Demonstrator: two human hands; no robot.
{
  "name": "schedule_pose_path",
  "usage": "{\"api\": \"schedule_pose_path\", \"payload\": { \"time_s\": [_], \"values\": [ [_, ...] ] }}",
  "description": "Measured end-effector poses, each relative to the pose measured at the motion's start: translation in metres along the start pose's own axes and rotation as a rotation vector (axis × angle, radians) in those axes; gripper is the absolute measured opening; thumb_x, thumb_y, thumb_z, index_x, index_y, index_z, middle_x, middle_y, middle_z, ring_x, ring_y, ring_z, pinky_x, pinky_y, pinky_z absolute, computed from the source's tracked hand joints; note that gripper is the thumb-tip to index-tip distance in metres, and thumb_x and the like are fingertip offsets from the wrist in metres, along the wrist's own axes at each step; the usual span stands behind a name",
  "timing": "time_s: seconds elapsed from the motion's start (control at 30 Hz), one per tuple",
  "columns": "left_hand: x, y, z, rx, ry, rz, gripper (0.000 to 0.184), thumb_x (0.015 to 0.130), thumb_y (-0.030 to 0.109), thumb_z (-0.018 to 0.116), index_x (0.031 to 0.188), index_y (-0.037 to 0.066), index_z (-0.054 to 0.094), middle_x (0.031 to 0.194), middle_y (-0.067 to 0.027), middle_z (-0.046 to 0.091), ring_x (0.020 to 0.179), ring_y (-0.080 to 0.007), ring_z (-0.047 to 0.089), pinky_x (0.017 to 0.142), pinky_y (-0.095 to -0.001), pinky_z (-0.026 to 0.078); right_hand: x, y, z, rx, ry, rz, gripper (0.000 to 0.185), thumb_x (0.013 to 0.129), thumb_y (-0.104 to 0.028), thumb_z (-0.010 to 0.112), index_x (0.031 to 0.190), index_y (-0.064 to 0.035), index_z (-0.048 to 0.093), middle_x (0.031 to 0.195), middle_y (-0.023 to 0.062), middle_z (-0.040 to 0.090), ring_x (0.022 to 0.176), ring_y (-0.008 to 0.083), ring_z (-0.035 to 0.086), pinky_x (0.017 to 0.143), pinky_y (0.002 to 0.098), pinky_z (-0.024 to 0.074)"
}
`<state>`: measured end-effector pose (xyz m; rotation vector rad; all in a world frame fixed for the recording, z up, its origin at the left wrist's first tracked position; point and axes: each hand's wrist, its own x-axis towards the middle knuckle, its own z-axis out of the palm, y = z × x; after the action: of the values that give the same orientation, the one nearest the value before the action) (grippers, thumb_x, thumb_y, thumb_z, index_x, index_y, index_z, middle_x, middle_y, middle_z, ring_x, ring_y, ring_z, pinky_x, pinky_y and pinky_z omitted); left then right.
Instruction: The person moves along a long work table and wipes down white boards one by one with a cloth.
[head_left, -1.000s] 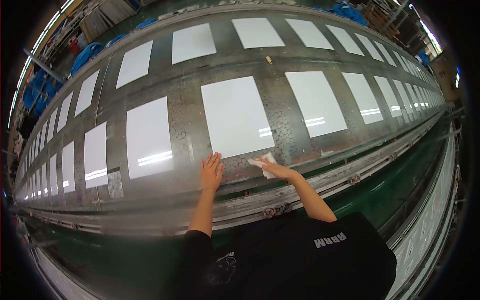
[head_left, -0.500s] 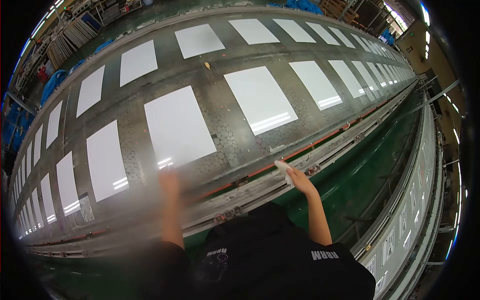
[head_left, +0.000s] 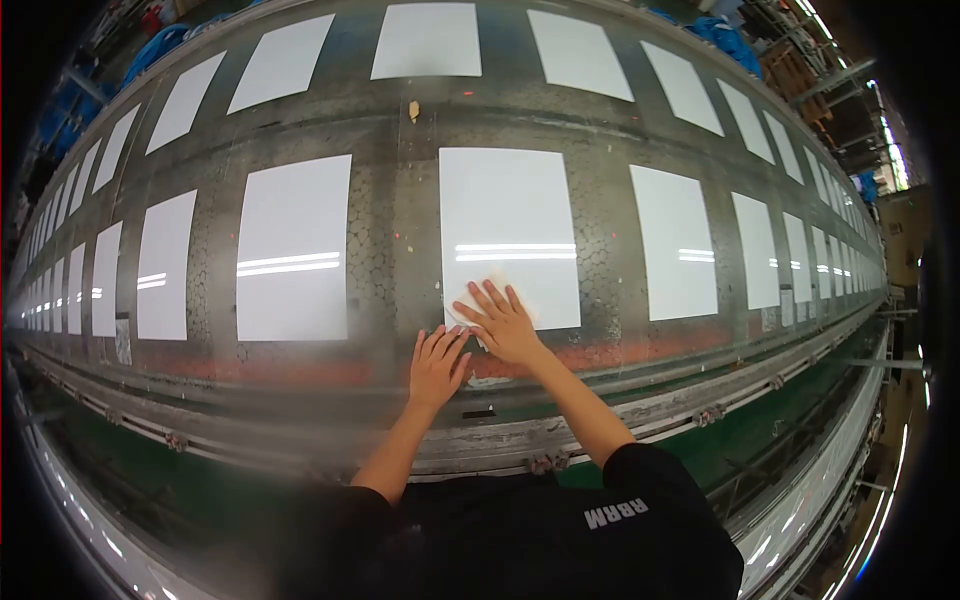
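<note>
I've got my left hand (head_left: 437, 368) at lower ctr, fingers loosely fanned, nothing in that grip that I can see, fingertips by the btm-left corner of the white sheet (head_left: 510, 200) in mid-frame; can't tell if they press on it. Just right of it, my right hand (head_left: 508, 332) is spread wide & flat on that sheet's lower-left part, tips pointing up-frame, w/ the cloth (head_left: 497, 274) mostly hidden under it; only a pale edge shows, hard to tell from the sheet. Half a sec ago that hand was off to the right, holding the cloth over the near rail (head_left: 480, 438); the view's swung too, & contact has moved one sheet along to the right, so the work's now at this sheet's near edge.

Surface: grey table (head_left: 395, 290) runs edge to edge, bent by the lens, w/ 2 rows of sheets (head_left: 677, 225), hex-type marks (head_left: 378, 250) btwn some, yellow scrap (head_left: 414, 112) at upper ctr, red-orange band (head_left: 610, 352) along the near side.

Room: blue covers (head_left: 160, 48) upper left, green strip (head_left: 675, 440) below the rail, more blue stuff (head_left: 728, 42) upper right, lights (head_left: 893, 150) far right.
</note>
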<state>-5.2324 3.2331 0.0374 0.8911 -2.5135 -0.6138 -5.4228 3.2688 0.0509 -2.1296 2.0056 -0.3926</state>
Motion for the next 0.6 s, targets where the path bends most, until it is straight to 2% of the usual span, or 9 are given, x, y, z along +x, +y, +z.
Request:
{"api": "schedule_pose_path", "payload": {
  "time_s": [0.03, 0.13, 0.3, 0.4, 0.5, 0.57, 0.6],
  "values": [
    [-0.001, -0.001, -0.001, 0.02, -0.012, 0.001, 0.045, 0.087, 0.03, 0.062, 0.129, 0.016, 0.056, 0.129, -0.0024, 0.053, 0.124, -0.0255, 0.045, 0.109, -0.0497, 0.028, 0.013, 0.008, 0.006, -0.019, -0.017, -0.009, 0.045, 0.097, -0.034, 0.041, 0.141, -0.038, 0.039, 0.154, 0.0008, 0.025, 0.142, 0.0261, 0.022, 0.114, 0.0512, 0.0154],
    [0.0, 0.002, -0.003, 0.053, -0.027, -0.01, 0.047, 0.085, 0.029, 0.064, 0.13, 0.017, 0.056, 0.128, -0.001, 0.055, 0.123, -0.0242, 0.046, 0.109, -0.0484, 0.028, 0.08, 0.048, 0.011, -0.088, -0.007, -0.007, 0.047, 0.097, -0.034, 0.041, 0.143, -0.0399, 0.035, 0.155, 0.0006, 0.024, 0.142, 0.027, 0.021, 0.114, 0.0522, 0.0159],
    [0.003, 0.004, -0.008, 0.053, -0.052, -0.031, 0.049, 0.082, 0.032, 0.067, 0.129, 0.018, 0.057, 0.13, -0.0004, 0.055, 0.123, -0.0244, 0.046, 0.109, -0.0482, 0.028, 0.204, 0.127, -0.004, -0.1, 0.078, 0.146, 0.044, 0.1, -0.035, 0.033, 0.144, -0.0377, 0.034, 0.155, 0.0018, 0.023, 0.143, 0.026, 0.019, 0.116, 0.0487, 0.0111],
    [0.002, 0.004, -0.007, 0.056, -0.056, -0.044, 0.051, 0.081, 0.034, 0.067, 0.128, 0.018, 0.058, 0.13, -0.0003, 0.055, 0.124, -0.0245, 0.046, 0.109, -0.0484, 0.028, 0.188, 0.13, 0.002, -0.097, 0.125, 0.153, 0.045, 0.099, -0.034, 0.035, 0.144, -0.0367, 0.033, 0.155, 0.0031, 0.023, 0.143, 0.0274, 0.019, 0.115, 0.0491, 0.0106],
    [0.001, 0.002, -0.005, 0.069, -0.07, -0.042, 0.052, 0.08, 0.035, 0.068, 0.128, 0.018, 0.058, 0.13, -0.0004, 0.055, 0.124, -0.0249, 0.046, 0.109, -0.0492, 0.027, 0.088, 0.084, 0.001, -0.143, 0.018, 0.037, 0.049, 0.097, -0.037, 0.041, 0.145, -0.0353, 0.033, 0.156, 0.0047, 0.022, 0.143, 0.0295, 0.019, 0.115, 0.0516, 0.0123],
    [0.003, 0.002, -0.006, 0.07, -0.089, -0.051, 0.053, 0.08, 0.036, 0.068, 0.129, 0.018, 0.057, 0.13, -0.0006, 0.055, 0.125, -0.0251, 0.045, 0.109, -0.0499, 0.027, 0.005, 0.048, -0.009, 0.021, -0.156, -0.014, 0.052, 0.096, -0.04, 0.042, 0.146, -0.0374, 0.031, 0.156, 0.0036, 0.02, 0.144, 0.0288, 0.016, 0.115, 0.0523, 0.0118],
    [0.002, 0.003, -0.006, 0.07, -0.102, -0.06, 0.054, 0.08, 0.036, 0.068, 0.129, 0.018, 0.057, 0.13, -0.0007, 0.055, 0.125, -0.0252, 0.045, 0.109, -0.0502, 0.027, -0.008, 0.053, -0.018, 0.025, -0.215, -0.009, 0.051, 0.096, -0.039, 0.042, 0.146, -0.0378, 0.031, 0.156, 0.0033, 0.02, 0.144, 0.0287, 0.015, 0.115, 0.0519, 0.0113]
  ]
}}
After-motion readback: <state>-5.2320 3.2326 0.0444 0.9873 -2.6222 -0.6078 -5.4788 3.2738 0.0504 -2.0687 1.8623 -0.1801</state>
